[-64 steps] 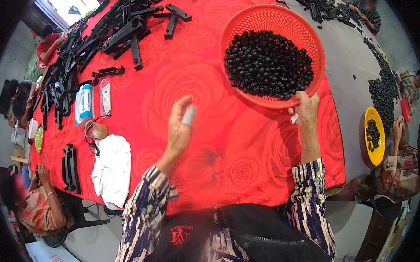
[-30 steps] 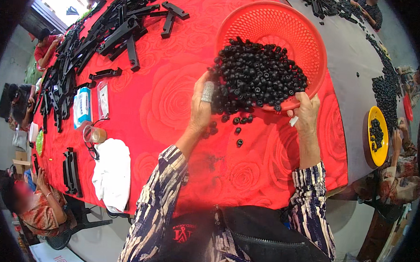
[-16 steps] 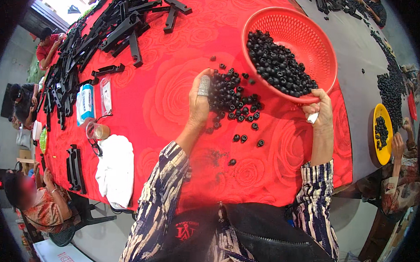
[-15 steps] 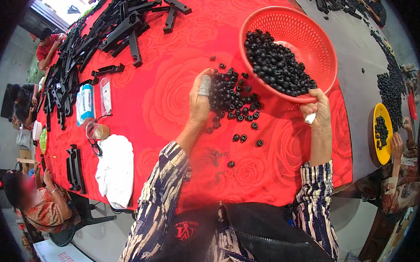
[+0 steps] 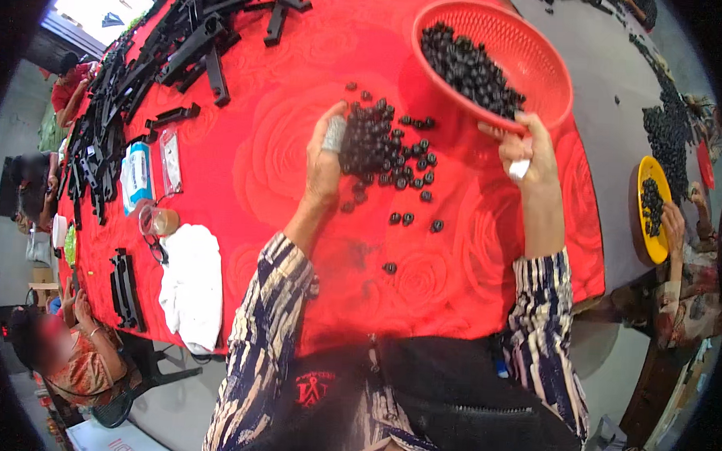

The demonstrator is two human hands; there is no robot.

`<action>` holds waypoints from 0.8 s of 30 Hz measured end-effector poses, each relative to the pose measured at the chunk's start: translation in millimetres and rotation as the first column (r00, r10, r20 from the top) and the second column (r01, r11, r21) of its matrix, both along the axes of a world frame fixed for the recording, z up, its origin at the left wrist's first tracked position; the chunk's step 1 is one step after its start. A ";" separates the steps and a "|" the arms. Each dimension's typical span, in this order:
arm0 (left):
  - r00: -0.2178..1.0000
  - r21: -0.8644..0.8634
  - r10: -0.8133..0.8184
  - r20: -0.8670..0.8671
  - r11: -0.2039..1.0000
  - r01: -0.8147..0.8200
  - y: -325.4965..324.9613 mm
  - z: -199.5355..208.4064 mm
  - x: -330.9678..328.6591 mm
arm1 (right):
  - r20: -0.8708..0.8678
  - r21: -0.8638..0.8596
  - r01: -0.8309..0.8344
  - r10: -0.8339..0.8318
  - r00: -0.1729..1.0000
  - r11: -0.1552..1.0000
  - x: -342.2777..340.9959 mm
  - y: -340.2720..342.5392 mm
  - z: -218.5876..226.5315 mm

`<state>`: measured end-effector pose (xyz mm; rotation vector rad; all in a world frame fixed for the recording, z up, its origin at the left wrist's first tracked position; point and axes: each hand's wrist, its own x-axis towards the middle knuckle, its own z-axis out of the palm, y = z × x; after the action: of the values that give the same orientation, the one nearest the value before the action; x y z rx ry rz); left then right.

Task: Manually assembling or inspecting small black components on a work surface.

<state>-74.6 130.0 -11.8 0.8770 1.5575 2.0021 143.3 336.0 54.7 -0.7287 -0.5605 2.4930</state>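
Observation:
My right hand grips the near rim of a red plastic basket, its fingers closed round the edge; a white wrap covers one fingertip. The basket is tilted, and many small black round pieces are heaped on its left side. Cupped at the left edge of a loose pile of the same black pieces is my left hand, open, with grey tape round one digit. Its other fingers are partly hidden. A few single pieces lie nearer me on the red cloth.
Long black plastic parts are heaped at the far left. Nearer are a blue-white packet, a plastic cup and a white cloth. A co-worker's hand touches a yellow tray at right; other people sit around.
The basket and my right hand have moved slightly away from me. My left hand has shifted a little left along the pile. The whole view has shifted slightly too.

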 end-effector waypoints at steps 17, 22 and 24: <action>0.971 0.000 0.060 0.232 0.998 -0.061 -35.1 -3.0 -16.7 | 0.025 -0.028 0.163 -0.162 0.986 0.986 -23.7 28.0 0.1; 0.940 -0.229 0.080 -0.331 0.960 -0.162 -75.3 14.2 1.1 | -0.092 0.215 0.143 -0.126 0.988 0.966 -10.5 13.5 -18.1; 0.713 -0.266 -0.087 -0.696 0.953 -0.144 -85.4 27.3 23.2 | -0.109 0.155 0.125 -0.109 0.988 0.980 7.6 20.9 -31.9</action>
<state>-51.3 44.5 15.6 1.6098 2.2122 1.4180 150.9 356.9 22.8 -0.5547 -0.6546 2.3288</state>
